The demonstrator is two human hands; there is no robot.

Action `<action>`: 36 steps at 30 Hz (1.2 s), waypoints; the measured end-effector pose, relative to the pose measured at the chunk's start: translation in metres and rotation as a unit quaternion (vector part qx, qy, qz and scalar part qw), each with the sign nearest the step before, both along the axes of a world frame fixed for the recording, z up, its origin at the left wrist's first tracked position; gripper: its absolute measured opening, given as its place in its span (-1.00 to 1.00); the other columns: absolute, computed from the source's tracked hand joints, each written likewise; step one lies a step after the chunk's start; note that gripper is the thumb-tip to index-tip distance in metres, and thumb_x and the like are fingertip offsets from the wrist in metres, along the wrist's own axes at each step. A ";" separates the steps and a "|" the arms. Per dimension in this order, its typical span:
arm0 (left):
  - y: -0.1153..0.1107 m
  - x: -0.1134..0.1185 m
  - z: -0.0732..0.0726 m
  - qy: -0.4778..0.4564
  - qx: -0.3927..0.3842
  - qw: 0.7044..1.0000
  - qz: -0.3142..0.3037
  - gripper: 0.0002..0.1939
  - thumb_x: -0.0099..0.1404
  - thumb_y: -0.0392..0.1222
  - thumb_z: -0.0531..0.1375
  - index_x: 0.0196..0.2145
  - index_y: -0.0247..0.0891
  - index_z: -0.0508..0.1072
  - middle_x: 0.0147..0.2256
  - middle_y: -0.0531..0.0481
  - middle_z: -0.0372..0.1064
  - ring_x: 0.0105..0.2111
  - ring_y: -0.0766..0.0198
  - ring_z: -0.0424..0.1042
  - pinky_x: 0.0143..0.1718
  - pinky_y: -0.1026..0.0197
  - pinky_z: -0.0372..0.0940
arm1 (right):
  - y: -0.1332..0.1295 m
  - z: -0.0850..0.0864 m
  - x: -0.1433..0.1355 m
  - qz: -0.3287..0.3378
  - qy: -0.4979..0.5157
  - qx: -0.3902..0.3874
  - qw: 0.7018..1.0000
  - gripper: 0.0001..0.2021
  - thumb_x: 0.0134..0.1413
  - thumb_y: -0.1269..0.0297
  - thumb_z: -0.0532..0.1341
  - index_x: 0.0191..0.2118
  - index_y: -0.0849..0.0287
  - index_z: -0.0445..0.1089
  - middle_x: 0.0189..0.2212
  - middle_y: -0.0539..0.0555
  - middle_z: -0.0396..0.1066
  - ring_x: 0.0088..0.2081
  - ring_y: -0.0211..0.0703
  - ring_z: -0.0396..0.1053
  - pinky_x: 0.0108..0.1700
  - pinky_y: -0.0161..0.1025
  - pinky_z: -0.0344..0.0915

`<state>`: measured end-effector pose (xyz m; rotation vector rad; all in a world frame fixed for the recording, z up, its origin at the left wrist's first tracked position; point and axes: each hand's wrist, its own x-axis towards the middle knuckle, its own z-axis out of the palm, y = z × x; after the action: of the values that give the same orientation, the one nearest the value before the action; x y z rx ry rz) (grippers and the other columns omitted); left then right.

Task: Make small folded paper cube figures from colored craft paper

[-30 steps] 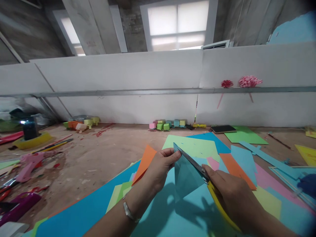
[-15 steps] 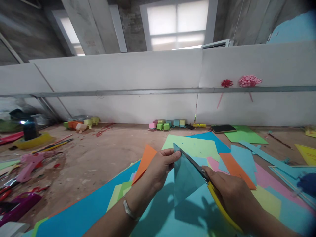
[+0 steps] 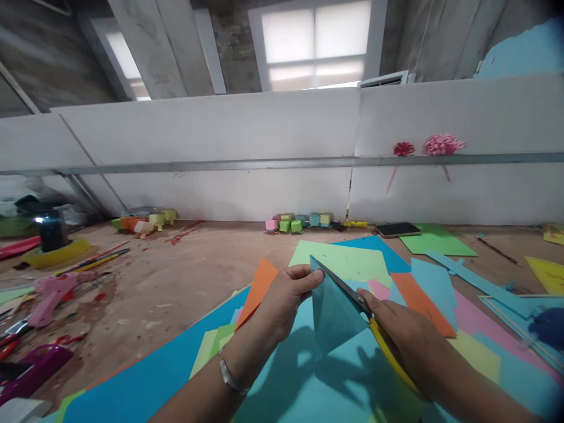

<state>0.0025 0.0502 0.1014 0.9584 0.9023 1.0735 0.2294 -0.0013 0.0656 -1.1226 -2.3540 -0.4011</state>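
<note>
My left hand (image 3: pixel 296 294) pinches the upper left corner of a light blue sheet of paper (image 3: pixel 332 320), thumb in front. The sheet tapers to a point at the top and is held up over other paper. In my right hand (image 3: pixel 400 329) is a pair of scissors (image 3: pixel 383 346) with yellow handles and dark blades. The blades lie along the sheet's slanting right edge, their tips near my left thumb. Whether the blades are fully closed I cannot tell. Beneath both hands spreads a large light blue sheet (image 3: pixel 273 382), with the shadows of hands and scissors on it.
Coloured sheets surround my hands, among them an orange strip (image 3: pixel 423 302) and a dark blue sheet (image 3: pixel 176 358). To the left lie a pink glue gun (image 3: pixel 53 294) and a purple tool (image 3: pixel 37 370). Small paper blocks (image 3: pixel 291 223) and a phone (image 3: pixel 399 230) sit by the white wall.
The scissors and my right hand have shifted slightly, and the handles look closer together. The blue sheet has tilted a little. My left hand keeps its hold.
</note>
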 end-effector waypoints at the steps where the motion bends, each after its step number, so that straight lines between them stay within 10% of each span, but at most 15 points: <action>1: -0.001 0.000 0.000 0.004 0.000 1.000 -0.001 -0.56 -0.22 0.07 0.51 -0.50 -0.31 0.55 -0.53 0.05 0.34 -0.43 0.31 0.25 -0.25 0.22 0.14 | 0.000 -0.001 0.001 0.003 0.001 -0.014 1.000 -0.52 0.15 0.55 -0.05 0.19 0.36 0.19 -0.41 0.16 0.50 -0.49 -0.11 0.45 -0.50 -0.28 0.35; 9: -0.002 0.002 0.003 0.006 -0.008 1.000 -0.004 -0.61 -0.24 0.02 0.52 -0.53 -0.30 0.57 -0.50 0.01 0.41 -0.42 0.29 0.30 -0.27 0.21 0.16 | 0.001 -0.017 0.002 -0.004 0.035 -0.042 0.999 -0.35 0.02 0.56 -0.03 0.29 0.29 0.05 -0.36 0.15 0.48 -0.43 -0.08 0.46 -0.44 -0.26 0.34; 36: 0.000 -0.002 -0.002 0.028 0.000 0.999 -0.029 -0.62 -0.18 0.03 0.49 -0.56 -0.31 0.51 -0.54 0.07 0.29 -0.44 0.33 0.21 -0.28 0.21 0.10 | -0.001 0.002 -0.007 0.020 0.077 0.019 0.997 -0.75 0.30 0.39 0.00 -0.04 0.31 0.37 -0.54 0.03 0.46 -0.55 -0.20 0.43 -0.52 -0.33 0.24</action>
<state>0.0004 0.0501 0.0997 1.0124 0.9149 1.0028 0.2229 -0.0019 0.0681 -1.0487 -2.2207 -0.3324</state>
